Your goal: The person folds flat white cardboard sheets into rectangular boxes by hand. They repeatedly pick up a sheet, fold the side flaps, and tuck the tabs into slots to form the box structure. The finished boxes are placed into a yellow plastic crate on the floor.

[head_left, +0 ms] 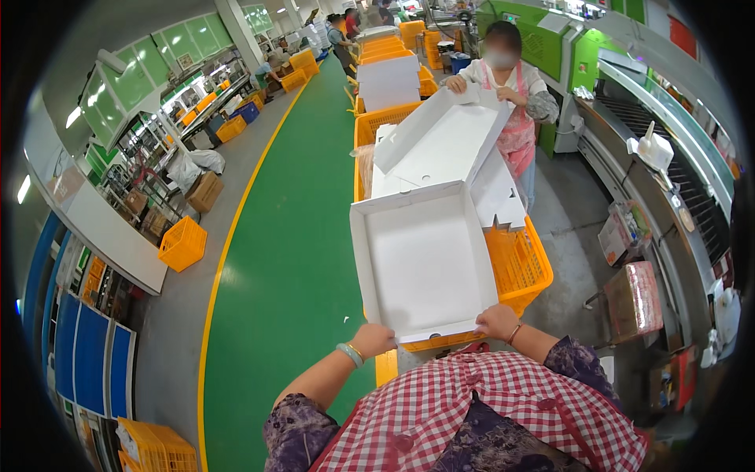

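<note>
A shallow white cardboard box [421, 263], its side walls folded up, lies in front of me over an orange crate [519, 267]. My left hand [373, 341] is closed on its near left corner. At the near right corner, my right hand [498, 322] grips the same box, fingers curled over the wall. Touching its far side are flat white cardboard sheets [499, 193] on the crate. Across from me, a person in a pink apron [515, 149] holds a partly folded white box [448, 130] with both hands, tilted above the sheets.
Beyond, more orange crates [385, 55] with white cardboard stand in a row. A green walkway [275, 236] with a yellow edge line runs along my left. On the right is a machine with a conveyor [653, 126]; a wrapped carton [633, 303] stands below it. Other people work farther off.
</note>
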### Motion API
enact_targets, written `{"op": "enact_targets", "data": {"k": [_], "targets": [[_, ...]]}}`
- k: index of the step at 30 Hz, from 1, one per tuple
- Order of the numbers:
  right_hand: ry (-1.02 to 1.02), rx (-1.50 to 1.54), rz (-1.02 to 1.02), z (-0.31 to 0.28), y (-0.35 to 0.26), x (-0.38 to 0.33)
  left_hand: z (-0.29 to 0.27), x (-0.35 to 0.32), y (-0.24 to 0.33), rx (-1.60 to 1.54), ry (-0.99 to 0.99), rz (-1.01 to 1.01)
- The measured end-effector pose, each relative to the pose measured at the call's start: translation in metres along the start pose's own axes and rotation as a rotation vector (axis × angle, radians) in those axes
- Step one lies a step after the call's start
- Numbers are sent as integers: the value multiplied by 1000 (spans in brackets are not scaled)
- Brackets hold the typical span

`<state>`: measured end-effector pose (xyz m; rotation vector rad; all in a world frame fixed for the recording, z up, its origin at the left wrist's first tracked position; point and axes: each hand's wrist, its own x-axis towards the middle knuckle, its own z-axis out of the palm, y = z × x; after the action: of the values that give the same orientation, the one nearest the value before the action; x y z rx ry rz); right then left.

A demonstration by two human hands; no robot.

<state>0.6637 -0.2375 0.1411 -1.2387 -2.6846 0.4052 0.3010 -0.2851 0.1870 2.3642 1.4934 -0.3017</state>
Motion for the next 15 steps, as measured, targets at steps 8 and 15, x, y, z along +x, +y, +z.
{"op": "enact_targets", "data": {"k": [8, 15], "targets": [[119, -46, -94, 7, -6, -12, 40, -20, 10, 80, 325, 97], [179, 5, -42, 11, -4, -20, 14, -16, 14, 180, 319, 131]]}}
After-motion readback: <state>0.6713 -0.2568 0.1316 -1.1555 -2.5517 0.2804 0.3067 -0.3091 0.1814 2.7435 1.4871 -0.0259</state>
